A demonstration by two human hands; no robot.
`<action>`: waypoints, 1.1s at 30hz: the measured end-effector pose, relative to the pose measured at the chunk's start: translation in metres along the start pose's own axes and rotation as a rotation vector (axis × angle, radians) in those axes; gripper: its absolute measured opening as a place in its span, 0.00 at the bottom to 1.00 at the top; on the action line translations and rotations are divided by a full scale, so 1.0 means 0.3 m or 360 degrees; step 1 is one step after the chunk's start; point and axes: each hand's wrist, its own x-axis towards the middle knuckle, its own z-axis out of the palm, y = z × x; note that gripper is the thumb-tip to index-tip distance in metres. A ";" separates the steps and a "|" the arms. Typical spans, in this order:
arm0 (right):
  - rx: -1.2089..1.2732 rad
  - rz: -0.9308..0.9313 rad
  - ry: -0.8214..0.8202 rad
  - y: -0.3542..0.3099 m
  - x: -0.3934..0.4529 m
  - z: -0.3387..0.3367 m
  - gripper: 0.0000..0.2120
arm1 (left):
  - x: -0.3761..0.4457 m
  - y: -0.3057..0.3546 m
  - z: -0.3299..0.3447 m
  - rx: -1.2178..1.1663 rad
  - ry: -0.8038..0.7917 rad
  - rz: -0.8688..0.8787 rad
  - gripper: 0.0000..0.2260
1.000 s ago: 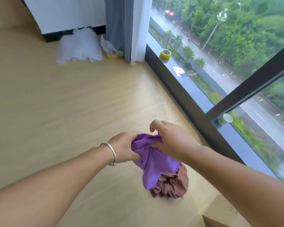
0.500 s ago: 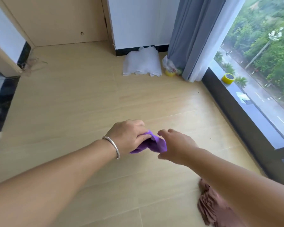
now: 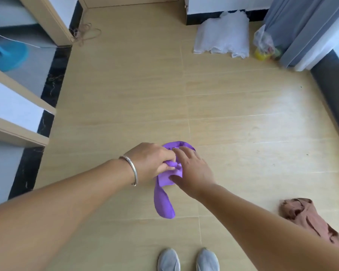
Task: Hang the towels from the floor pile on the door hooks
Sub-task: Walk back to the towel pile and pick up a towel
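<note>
I looked down at a pale wood-plank floor (image 3: 233, 106). A crumpled brown towel (image 3: 311, 220) lay on it at lower right. A white cloth (image 3: 223, 36) lay heaped against the far wall, with a clear plastic bag (image 3: 264, 44) just beside it near the grey curtain (image 3: 301, 26). Two grey shoes (image 3: 188, 260) stood at the bottom edge.

Bright daylight, soft motion blur, wide-angle distortion
</note>
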 end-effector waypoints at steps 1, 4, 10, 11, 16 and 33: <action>0.0052 -0.0064 -0.0001 -0.016 0.013 0.014 0.29 | -0.019 -0.016 0.016 -0.0069 0.0042 -0.0019 0.07; 0.0166 -0.0123 -0.0077 -0.052 0.037 0.047 0.14 | -0.062 -0.038 0.068 -0.0271 0.0187 -0.0111 0.04; -0.0078 -0.0108 -0.0207 -0.065 0.046 0.071 0.07 | -0.121 -0.040 0.173 -0.0571 0.0349 -0.0378 0.09; -0.0122 -0.0127 -0.0208 -0.063 0.042 0.067 0.07 | -0.132 -0.036 0.195 -0.0600 0.0397 -0.0430 0.10; -0.0386 -0.0287 -0.0183 -0.048 -0.002 -0.003 0.05 | -0.114 0.021 0.341 -0.0622 0.0653 -0.0740 0.11; -0.0917 -0.0182 -0.0087 0.357 -0.271 -0.245 0.08 | -0.150 -0.185 0.475 0.0270 -0.0046 -0.1245 0.11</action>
